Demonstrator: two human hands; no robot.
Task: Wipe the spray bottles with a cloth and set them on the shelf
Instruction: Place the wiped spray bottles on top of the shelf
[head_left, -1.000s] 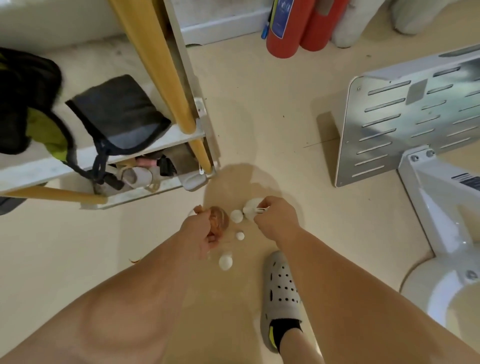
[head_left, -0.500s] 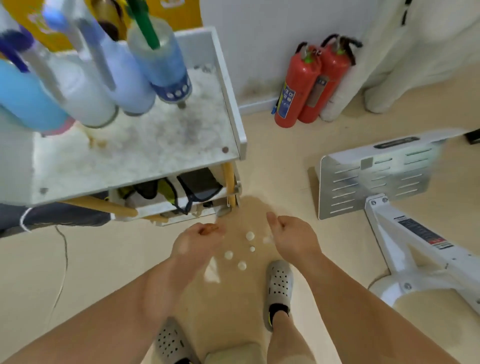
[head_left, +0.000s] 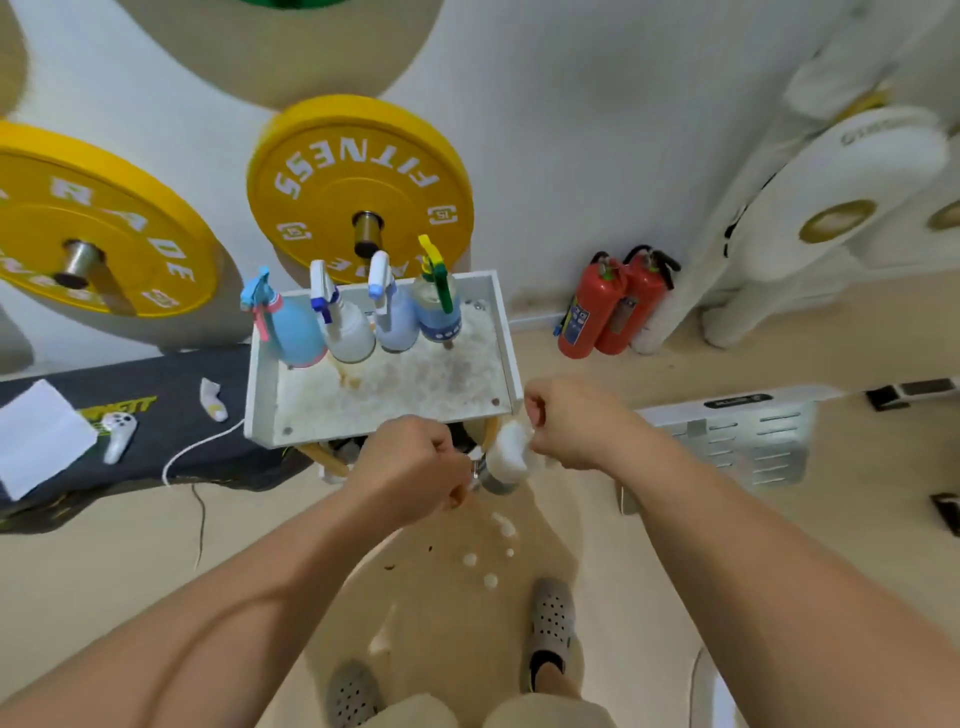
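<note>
Several spray bottles stand along the back of the white shelf tray (head_left: 488, 332): a blue bottle (head_left: 293, 335), a white bottle (head_left: 347, 335), a pale blue bottle (head_left: 395, 327) and a green-trigger bottle (head_left: 437, 314). In front of the tray's near edge my left hand (head_left: 415, 467) curls round a small grey object (head_left: 496, 483), mostly hidden; a metal piece shows by my knuckles. My right hand (head_left: 571, 421) pinches a white cloth wad (head_left: 509, 452) that touches the object.
White blobs (head_left: 491, 579) dot the floor by my clogs (head_left: 553, 623). Two red fire extinguishers (head_left: 602, 312) stand at the wall to the right, and yellow weight plates (head_left: 358, 192) hang behind the shelf. A dark bench (head_left: 156, 415) with a controller (head_left: 119, 431) is to the left, a metal base (head_left: 753, 436) to the right.
The view has lifted from the floor to the shelf top. Both hands have come up from the floor to the tray's near edge, and the right one now holds the white wad.
</note>
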